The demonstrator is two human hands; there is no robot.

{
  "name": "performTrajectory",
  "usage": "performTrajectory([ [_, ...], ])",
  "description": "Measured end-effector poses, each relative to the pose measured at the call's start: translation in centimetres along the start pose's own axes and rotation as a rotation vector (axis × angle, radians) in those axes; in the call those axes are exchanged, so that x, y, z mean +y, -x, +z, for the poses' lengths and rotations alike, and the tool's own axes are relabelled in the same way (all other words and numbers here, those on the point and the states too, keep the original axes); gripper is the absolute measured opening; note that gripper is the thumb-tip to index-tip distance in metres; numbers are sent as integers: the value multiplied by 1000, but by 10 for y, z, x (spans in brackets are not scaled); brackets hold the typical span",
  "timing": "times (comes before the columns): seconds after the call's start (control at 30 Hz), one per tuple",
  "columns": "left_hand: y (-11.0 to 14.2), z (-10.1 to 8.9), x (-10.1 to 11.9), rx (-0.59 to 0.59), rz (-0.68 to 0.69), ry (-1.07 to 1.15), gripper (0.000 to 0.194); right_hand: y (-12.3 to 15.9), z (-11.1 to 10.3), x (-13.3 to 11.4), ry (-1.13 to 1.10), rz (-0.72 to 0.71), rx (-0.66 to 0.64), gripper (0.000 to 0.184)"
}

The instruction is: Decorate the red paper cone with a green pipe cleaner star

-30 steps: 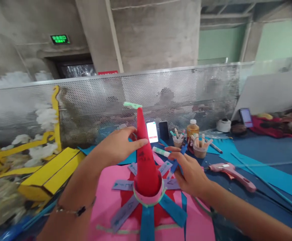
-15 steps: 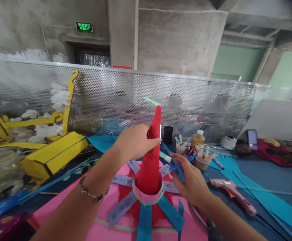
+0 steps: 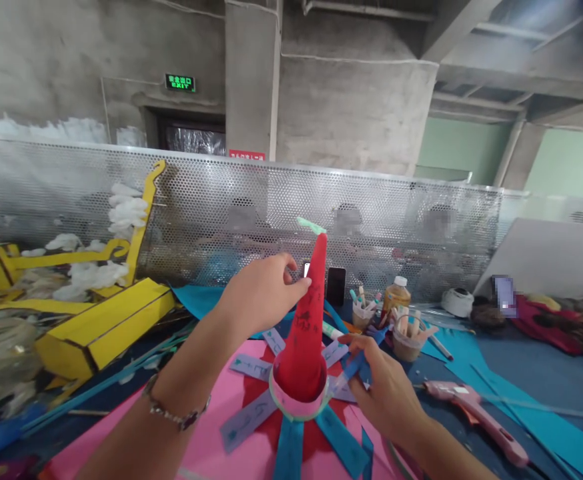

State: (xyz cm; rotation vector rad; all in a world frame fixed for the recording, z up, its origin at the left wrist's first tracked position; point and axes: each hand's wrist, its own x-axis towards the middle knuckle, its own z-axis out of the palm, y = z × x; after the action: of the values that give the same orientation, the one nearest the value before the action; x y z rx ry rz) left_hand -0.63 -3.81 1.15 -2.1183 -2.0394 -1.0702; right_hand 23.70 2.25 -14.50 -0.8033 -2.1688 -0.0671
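A tall red cone (image 3: 305, 333) with a mint-green strip (image 3: 311, 225) at its tip stands inside a pink paper ring (image 3: 299, 403). Beside the cone, my left hand (image 3: 261, 287) has its fingers spread, the thumb against or very close to the red side. My right hand (image 3: 384, 380) pinches a slim blue tool (image 3: 355, 365), its pale end at the ring's right edge; I cannot make out its exact kind. Lettered lilac strips (image 3: 247, 419) and blue strips (image 3: 289, 448) fan out from the ring over a pink base (image 3: 206, 453).
A pink glue gun (image 3: 476, 413) lies at the right, near blue paper (image 3: 536, 413). Behind the cone stand a phone (image 3: 336, 287), cups of markers (image 3: 406, 343) and an amber bottle (image 3: 396, 293). Yellow card structures (image 3: 106, 320) fill the left. A perforated metal screen (image 3: 191, 207) borders the back.
My left hand has loosened from around the cone, its fingers drawn off to the left. My right hand has swung the blue tool's end down to the ring. The view has tilted up slightly.
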Motion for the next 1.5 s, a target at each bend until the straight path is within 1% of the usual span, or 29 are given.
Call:
performTrajectory([
  [0.07, 0, 2, 0, -6, 3, -9, 53, 1, 0, -1, -12, -2, -7, 42],
  [0.13, 0, 5, 0, -28, 24, -11, 52, 1, 0, -3, -20, -5, 0, 46],
  [0.3, -1, 18, 1, -116, 106, 48, 37, 1, -1, -10, -39, -32, -8, 57],
  [0.4, -3, 24, 0, -113, 134, 49, 29, 1, -1, -13, -79, -55, -34, 61],
  [0.5, -5, 28, 0, -83, 121, 59, 22, 1, -3, -15, -78, -54, -49, 58],
  [0.57, -6, 28, 0, -65, 112, 80, 20, 1, -4, -16, -71, -61, -48, 55],
  [0.77, -4, 16, 5, 7, 89, 127, 28, -1, -6, -14, -51, -65, -3, 41],
  [0.87, -2, 12, 8, 38, 97, 119, 29, -1, -6, -14, -50, -58, 19, 36],
  [1.0, -1, 18, 9, 37, 103, 60, 29, -1, -6, -15, -38, -48, 43, 34],
  [1.13, -2, 25, 8, 23, 109, -13, 29, -2, -8, -16, -41, -77, 49, 32],
  [1.27, -1, 22, 10, -64, 102, -70, 33, -1, -9, -16, -64, -85, 35, 31],
  [1.43, 8, 3, 16, -267, 19, -281, 48, 0, -11, -13, -75, -82, 31, 27],
  [1.5, 14, -5, 17, -369, 32, -315, 51, 0, -12, -13, -81, -92, 39, 25],
])
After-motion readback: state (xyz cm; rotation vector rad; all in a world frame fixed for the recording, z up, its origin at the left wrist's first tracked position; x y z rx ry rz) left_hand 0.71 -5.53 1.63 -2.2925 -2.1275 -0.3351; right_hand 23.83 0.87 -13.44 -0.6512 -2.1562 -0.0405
